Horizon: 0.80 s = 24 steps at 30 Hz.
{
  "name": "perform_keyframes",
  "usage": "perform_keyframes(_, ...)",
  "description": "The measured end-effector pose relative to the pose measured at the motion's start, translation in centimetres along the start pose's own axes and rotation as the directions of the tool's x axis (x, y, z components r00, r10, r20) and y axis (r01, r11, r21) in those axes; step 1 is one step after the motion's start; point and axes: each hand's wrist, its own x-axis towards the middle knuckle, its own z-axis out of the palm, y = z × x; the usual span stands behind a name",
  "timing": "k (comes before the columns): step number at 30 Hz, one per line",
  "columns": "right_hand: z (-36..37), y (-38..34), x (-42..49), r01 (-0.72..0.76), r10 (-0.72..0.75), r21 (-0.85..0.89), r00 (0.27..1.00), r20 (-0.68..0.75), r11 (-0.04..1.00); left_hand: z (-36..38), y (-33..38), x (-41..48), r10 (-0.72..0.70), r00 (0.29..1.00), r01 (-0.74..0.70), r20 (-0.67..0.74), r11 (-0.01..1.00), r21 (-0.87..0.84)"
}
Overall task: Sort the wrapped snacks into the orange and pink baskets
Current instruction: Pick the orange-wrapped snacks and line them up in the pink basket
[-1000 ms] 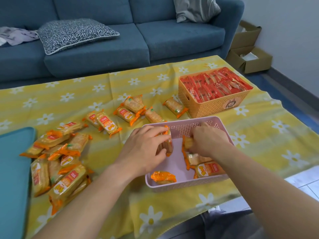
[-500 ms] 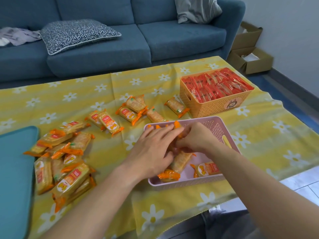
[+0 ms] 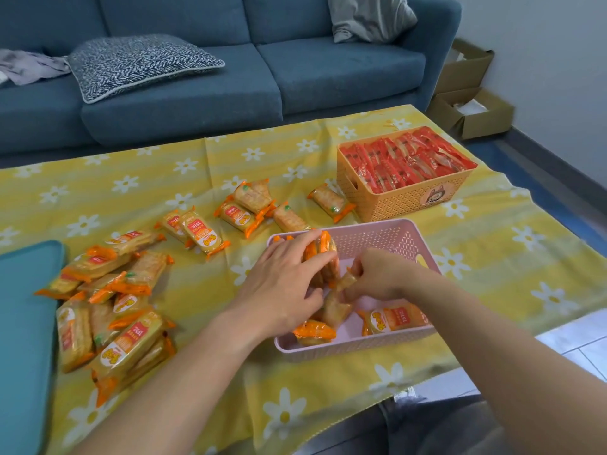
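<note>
Scene: a person leans over a low surface covered by a yellow daisy tablecloth [image 3: 164, 178], with a blue sofa [image 3: 197, 103] behind it.

Just changed: a second ago the two hands worked apart inside the pink basket [image 3: 387, 229]. Now they have drawn together at its far left corner, where a short row of standing packets [image 3: 323, 251] is gathered.

Left hand: the left hand [image 3: 279, 284] lays its nearly straight fingers over the standing packets and presses them towards the basket wall.

Right hand: the right hand [image 3: 381, 277] has its fingers curled, pinching the end of a tilted packet [image 3: 335, 305] just beside the row.

What it means: the orange-wrapped snacks seem to be getting packed on edge rather than dropped in. The tilted packet looks next to join the row.

Also in the pink basket: two flat packets, one label-up [image 3: 394, 320] and one by the near wall [image 3: 313, 330].

Orange basket: the orange basket [image 3: 404, 201] looks full of red packets [image 3: 404, 162].

Still to sort: many loose packets lie on the cloth. There is a heap at the left [image 3: 111, 310] and a smaller group beyond the pink basket [image 3: 249, 205].

Hard to make out: the left hand hides how many packets stand in the row, and whether the thumb clamps them. A teal slab [image 3: 26, 323] is cut off at the left edge. I cannot tell if it is a tray or a cushion.
</note>
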Motion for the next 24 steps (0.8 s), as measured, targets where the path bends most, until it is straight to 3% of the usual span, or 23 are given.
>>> perform_keyframes(4, -2.3, 0.7, -0.9, -0.081, 0.113, 0.140, 0.965, -0.238, 0.987, 0.1, 0.0, 0.0, 0.015, 1.000, -0.015, -0.022, 1.000, -0.012)
perform_keyframes(8, -1.9, 0.0, -0.5, -0.053, 0.126, 0.180, 0.899, -0.420, 0.982, 0.3, -0.1, 0.1, 0.010, 0.999, -0.011, -0.031, 1.000, -0.026)
perform_keyframes(13, -1.5, -0.9, -1.0, 0.034, 0.080, 0.271, 0.913, -0.400, 0.962, 0.3, 0.0, 0.1, 0.009, 1.000, -0.010, -0.027, 0.999, -0.038)
perform_keyframes(18, -0.7, -0.7, -1.2, 0.089, -0.015, 0.282, 0.967, -0.253, 0.955, -0.1, 0.3, 0.2, -0.010, 1.000, 0.007, -0.025, 0.991, -0.131)
perform_keyframes(24, -0.1, 0.5, -0.4, 0.101, -0.090, 0.029, 0.961, -0.261, 0.994, -0.3, 0.6, 0.2, -0.019, 1.000, 0.020, 0.012, 0.992, -0.127)
